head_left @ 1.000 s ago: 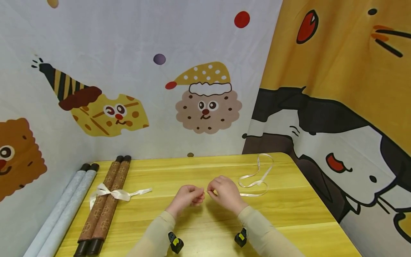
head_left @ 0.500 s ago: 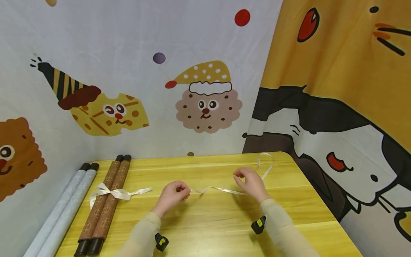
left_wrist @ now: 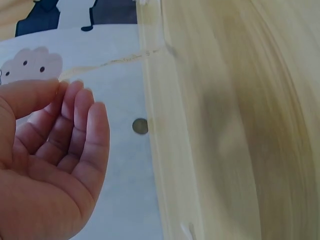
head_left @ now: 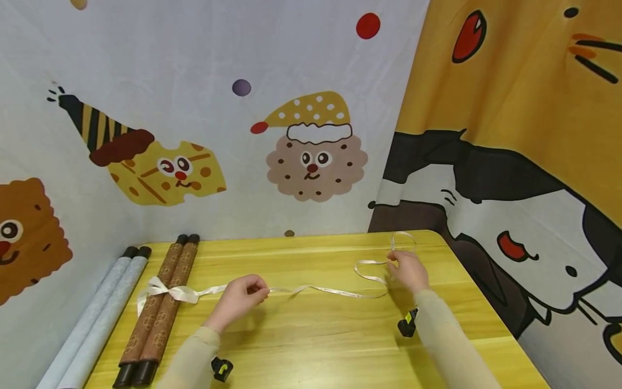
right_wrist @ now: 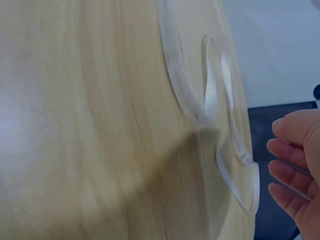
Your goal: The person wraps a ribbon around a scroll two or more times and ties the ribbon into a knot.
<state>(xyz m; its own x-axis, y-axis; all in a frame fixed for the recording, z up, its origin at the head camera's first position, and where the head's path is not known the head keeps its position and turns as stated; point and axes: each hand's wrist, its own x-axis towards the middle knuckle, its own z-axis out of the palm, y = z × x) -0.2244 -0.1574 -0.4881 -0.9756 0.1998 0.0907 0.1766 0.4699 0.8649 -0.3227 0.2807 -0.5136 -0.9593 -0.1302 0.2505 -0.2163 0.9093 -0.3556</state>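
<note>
Broadly, note printed cloth (head_left: 311,54) at 12 o'clock, behind everything. Before it, find the wood-grained bench (head_left: 316,346). Toward 9 o'clock, see two pale blue rolls (head_left: 119,298) and, just inside them, two brown rolls (head_left: 161,327), all aligned from 7 to 1 o'clock. Count as done, by judgement, the tying of the brown pair: observe the white bow (head_left: 167,291) around its middle, with one tail toward 3 o'clock. Compare the hands: toward 9 o'clock, the left hand (head_left: 239,300), with thumb and fingertip pinching one end of a thin ribbon (head_left: 342,293); toward 2 o'clock, the right hand (head_left: 409,272), with fingers loosely curved and nothing seen held, contact impossible to confirm. Locate the ribbon between and beyond the hands, without any visible knot. Trace its long axis roughly from 9 to 3 o'clock, with the pinched end pointing to 9 and the far loops rising toward 2. Judge its spreading as partial: near span drawn out in gentle waves, loops beside the right hand not straightened.
</note>
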